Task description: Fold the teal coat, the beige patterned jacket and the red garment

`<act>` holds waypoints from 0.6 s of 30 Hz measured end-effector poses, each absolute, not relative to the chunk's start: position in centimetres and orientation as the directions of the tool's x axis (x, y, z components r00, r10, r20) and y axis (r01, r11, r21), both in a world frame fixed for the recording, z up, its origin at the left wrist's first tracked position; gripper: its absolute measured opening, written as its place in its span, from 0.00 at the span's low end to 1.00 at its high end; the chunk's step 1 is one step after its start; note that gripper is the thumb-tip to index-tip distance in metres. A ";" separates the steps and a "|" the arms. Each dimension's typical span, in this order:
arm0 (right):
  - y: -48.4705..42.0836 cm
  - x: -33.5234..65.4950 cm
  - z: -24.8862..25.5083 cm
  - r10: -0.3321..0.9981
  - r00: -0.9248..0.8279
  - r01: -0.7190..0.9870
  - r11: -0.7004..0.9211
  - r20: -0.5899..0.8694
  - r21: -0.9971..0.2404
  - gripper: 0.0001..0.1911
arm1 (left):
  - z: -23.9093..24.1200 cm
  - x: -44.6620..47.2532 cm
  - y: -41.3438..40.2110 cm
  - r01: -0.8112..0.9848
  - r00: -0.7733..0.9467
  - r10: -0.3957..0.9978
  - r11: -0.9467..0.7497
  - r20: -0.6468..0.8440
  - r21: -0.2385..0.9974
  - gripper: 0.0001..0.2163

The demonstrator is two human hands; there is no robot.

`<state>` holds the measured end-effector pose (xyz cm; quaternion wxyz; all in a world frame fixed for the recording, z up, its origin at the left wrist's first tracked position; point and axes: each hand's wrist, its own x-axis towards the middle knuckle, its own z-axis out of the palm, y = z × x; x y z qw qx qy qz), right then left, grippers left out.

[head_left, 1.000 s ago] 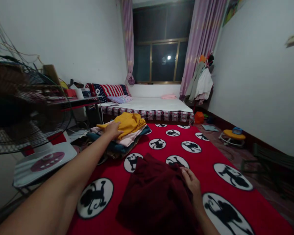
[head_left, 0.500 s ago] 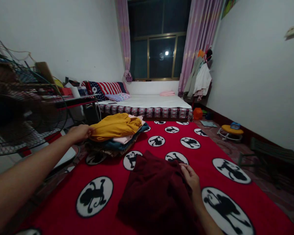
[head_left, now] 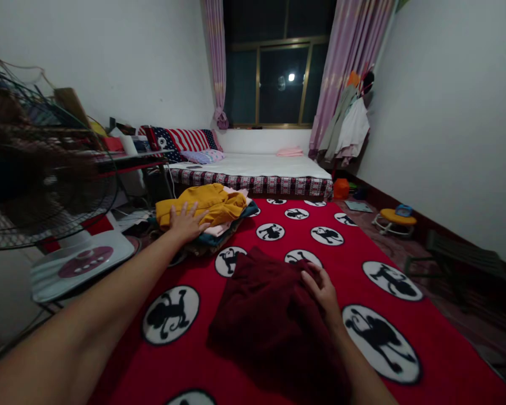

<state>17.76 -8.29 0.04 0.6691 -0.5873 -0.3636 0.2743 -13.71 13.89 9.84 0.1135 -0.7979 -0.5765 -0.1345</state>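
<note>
My left hand (head_left: 185, 223) lies flat with spread fingers on a folded yellow garment (head_left: 206, 203), which tops a stack of folded clothes (head_left: 213, 232) at the far left of a red blanket (head_left: 349, 264) printed with white circles. My right hand (head_left: 320, 288) rests on the upper right edge of a dark maroon garment (head_left: 265, 315) lying rumpled on the blanket in front of me; its fingers curl onto the fabric.
A standing fan (head_left: 37, 185) with a white base (head_left: 73, 264) stands close on the left. A bed (head_left: 257, 171) lies under the window at the back. A small yellow stool (head_left: 393, 219) and a dark bench (head_left: 459, 261) stand along the right wall.
My left hand moved from the stack's left edge onto the top of the yellow garment and opened flat. My right hand stayed on the maroon garment.
</note>
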 end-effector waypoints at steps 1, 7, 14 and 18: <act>-8.2 17.7 -0.1 0.789 0.590 0.074 0.157 0.170 -0.985 0.35 | 9.9 -13.1 12.8 0.942 0.316 0.869 -0.336 0.381 -0.015 0.22; -7.8 18.7 -0.8 0.678 0.710 0.235 0.025 0.190 -0.972 0.50 | 5.7 -8.2 3.3 0.754 0.548 0.767 -0.626 0.332 0.201 0.32; -10.0 18.9 3.1 0.910 0.411 0.265 -0.052 0.064 -0.963 0.28 | 2.2 -7.3 -4.9 0.552 0.622 0.773 -0.543 0.121 0.633 0.24; -12.5 17.7 7.6 0.995 0.096 0.176 -0.013 0.004 -0.984 0.19 | 6.2 -7.0 -6.1 0.413 0.728 0.676 -0.567 0.116 0.713 0.14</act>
